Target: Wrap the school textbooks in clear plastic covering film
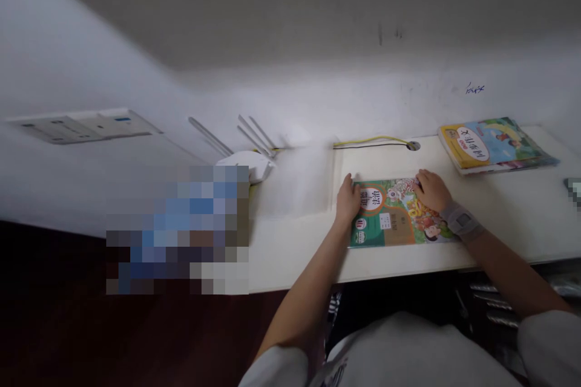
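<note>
A green textbook (391, 233) with a colourful illustrated cover lies flat on the white desk in front of me. My left hand (348, 201) grips its left edge, thumb side up near the far corner. At the far edge, towards the right, my right hand (433, 191) rests on the cover with its fingers curled over the edge; a band with a square face circles that wrist. Left of the book lies a pale, see-through sheet (299, 184), blurred, apparently plastic.
Several books in a stack (483, 145) lie at the back right. A white router (256, 164) with antennas stands on the left, beside a pixelated area. A yellow cable (376, 138) runs to a hole (413, 146) along the wall. The desk's front edge (295, 286) is close to my body.
</note>
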`<state>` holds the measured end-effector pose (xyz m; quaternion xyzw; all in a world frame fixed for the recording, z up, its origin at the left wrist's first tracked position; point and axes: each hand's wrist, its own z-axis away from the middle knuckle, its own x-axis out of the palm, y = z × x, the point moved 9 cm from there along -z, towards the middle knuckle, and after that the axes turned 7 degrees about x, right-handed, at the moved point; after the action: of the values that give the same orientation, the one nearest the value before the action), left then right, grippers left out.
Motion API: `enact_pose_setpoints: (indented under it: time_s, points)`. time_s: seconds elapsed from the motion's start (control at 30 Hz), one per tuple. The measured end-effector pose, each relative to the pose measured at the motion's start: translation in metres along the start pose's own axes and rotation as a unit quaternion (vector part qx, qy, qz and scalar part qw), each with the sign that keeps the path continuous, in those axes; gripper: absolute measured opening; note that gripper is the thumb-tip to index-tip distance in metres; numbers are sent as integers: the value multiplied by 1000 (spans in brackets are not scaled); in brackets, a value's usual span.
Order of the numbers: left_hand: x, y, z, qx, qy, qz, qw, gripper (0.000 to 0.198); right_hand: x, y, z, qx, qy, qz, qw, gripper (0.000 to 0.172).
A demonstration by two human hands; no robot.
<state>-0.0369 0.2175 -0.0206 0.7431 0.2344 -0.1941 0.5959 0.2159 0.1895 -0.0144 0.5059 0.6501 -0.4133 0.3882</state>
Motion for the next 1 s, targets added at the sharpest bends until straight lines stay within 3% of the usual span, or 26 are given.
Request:
enact_pose_setpoints:
  time_s: [0.2,0.37,0.53,0.63,0.83,1.0]
  points:
    - [-10,-27,-1,-92,47,187,977,49,-5,0,2,2,21,-29,999,25]
    - [-16,-24,-3,-86,72,251,962,48,-7,1,2,9,24,-38,999,27]
    - [0,-3,-6,-57,-21,283,957,71,-16,-2,2,-1,37,-51,998,29]
    - [12,8,-8,-47,-87,336,937,78,-21,-1,2,7,42,-53,998,28]
    - [21,9,-9,-116,-152,432,882,64,-22,9,2,33,21,-79,996,31]
    - [13,9,-11,-117,-143,406,895,51,-27,17,0,35,34,-120,992,32]
